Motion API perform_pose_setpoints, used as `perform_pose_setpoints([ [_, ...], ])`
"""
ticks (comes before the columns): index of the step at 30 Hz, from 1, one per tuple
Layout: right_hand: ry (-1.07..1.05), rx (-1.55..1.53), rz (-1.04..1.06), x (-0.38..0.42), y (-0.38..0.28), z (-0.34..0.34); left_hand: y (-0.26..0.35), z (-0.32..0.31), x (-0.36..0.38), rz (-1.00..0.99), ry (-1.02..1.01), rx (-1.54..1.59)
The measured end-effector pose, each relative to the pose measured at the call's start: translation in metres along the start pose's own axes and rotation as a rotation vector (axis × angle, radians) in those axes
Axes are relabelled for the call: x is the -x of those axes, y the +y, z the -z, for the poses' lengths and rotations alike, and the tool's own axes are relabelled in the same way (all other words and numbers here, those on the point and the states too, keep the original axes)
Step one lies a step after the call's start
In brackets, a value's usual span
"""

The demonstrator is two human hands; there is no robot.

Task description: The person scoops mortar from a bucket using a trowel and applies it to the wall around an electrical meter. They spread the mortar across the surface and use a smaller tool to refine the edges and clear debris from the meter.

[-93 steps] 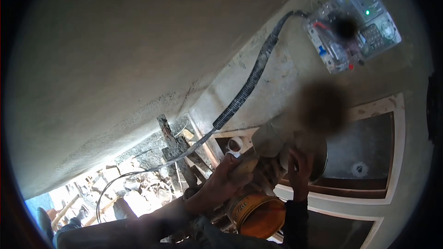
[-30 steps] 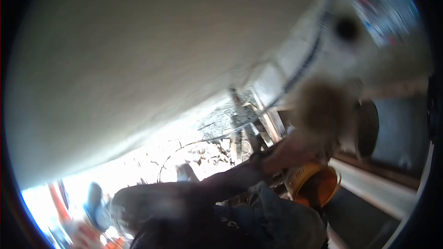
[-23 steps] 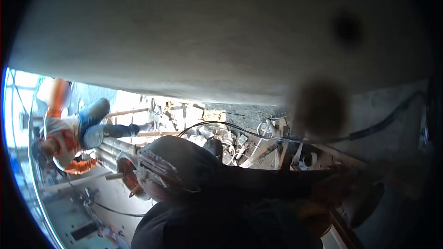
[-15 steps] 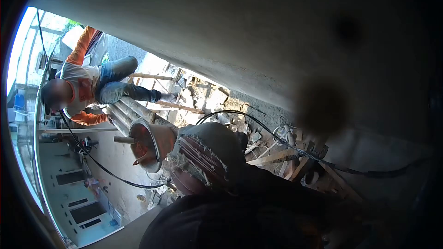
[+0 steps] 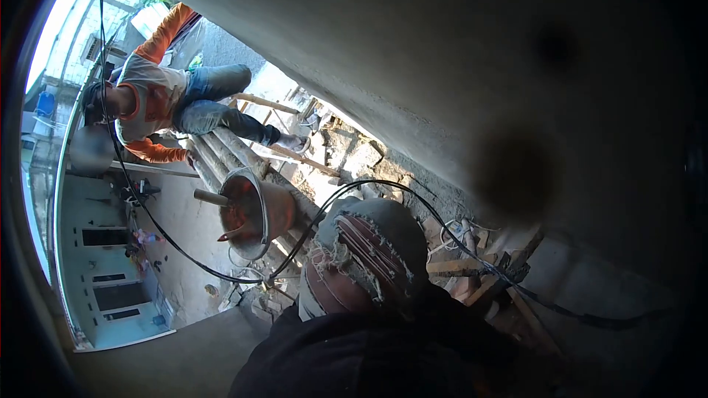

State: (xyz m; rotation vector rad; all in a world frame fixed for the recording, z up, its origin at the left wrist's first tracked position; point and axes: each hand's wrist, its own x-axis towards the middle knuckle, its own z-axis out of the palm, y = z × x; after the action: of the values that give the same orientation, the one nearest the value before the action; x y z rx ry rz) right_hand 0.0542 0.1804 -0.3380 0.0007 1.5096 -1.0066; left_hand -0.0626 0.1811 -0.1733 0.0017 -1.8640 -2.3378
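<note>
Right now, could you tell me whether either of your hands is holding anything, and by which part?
That cannot be told: neither hand shows in this view. Only a torn knee and a dark sleeve fill the foreground.

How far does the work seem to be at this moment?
Done: the grey wall looks evenly rendered. In hand: nothing visible; neither hand is in view, only a capped head in front. A bucket with a tool inside sits by a seated person. Left: probably clearing, since rubble and a loose black cable lie about.
</note>
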Motion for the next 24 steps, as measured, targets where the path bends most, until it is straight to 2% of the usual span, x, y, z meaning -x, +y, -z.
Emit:
perform_pose_setpoints([
  [8, -0.245, 0.083, -0.024, -0.048, 0.000, -0.075, -0.016, 0.064, 0.005, 0.081, 0.142, -0.108],
  [13, -0.370, 0.164, -0.064, -0.057, 0.016, -0.110, -0.008, 0.102, 0.026, 0.115, 0.307, -0.146],
  [18, -0.472, 0.243, -0.116, -0.056, 0.034, -0.128, 0.011, 0.138, 0.057, 0.131, 0.503, -0.164],
  [24, -0.528, 0.311, -0.172, -0.053, 0.050, -0.127, 0.025, 0.152, 0.090, 0.153, 0.671, -0.142],
])
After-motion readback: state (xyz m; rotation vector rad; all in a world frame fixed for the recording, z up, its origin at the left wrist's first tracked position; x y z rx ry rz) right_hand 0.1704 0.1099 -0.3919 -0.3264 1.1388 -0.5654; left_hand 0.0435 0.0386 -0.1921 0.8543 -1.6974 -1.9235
